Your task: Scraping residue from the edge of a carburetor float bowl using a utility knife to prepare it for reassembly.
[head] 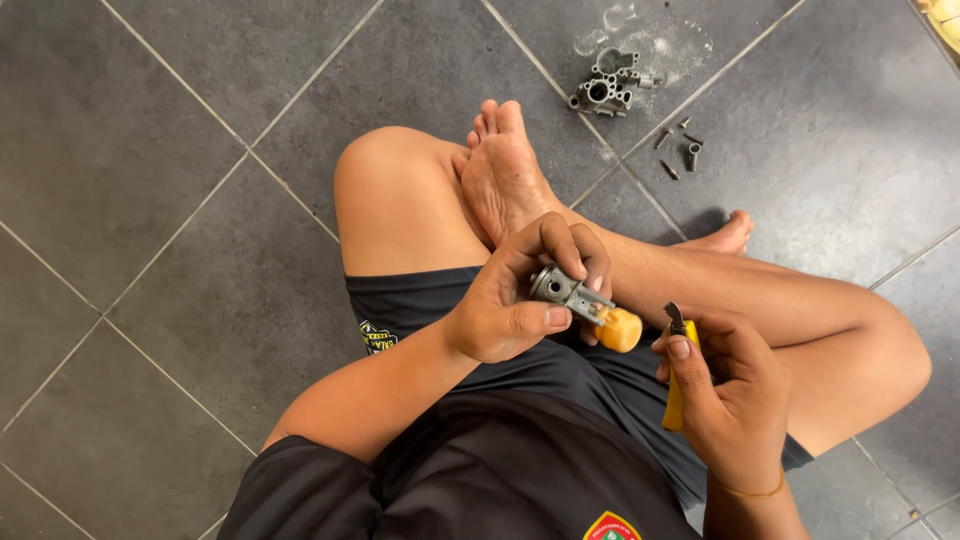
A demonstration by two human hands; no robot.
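We see left hand [510, 300] gripping small grey metal part [562, 288] with orange float [620, 329], over the lap | right hand [725, 385] closed on yellow-handled pliers [679, 375], just beside float | carburetor body [605, 88] and loose screws [680, 148] on tile floor [150, 200], well apart.

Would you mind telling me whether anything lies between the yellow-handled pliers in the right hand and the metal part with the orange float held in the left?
Nothing visible does. The right hand holds the pliers beside the orange float, with only open air between them. The left hand wraps the metal part from behind, leaving the float end exposed.
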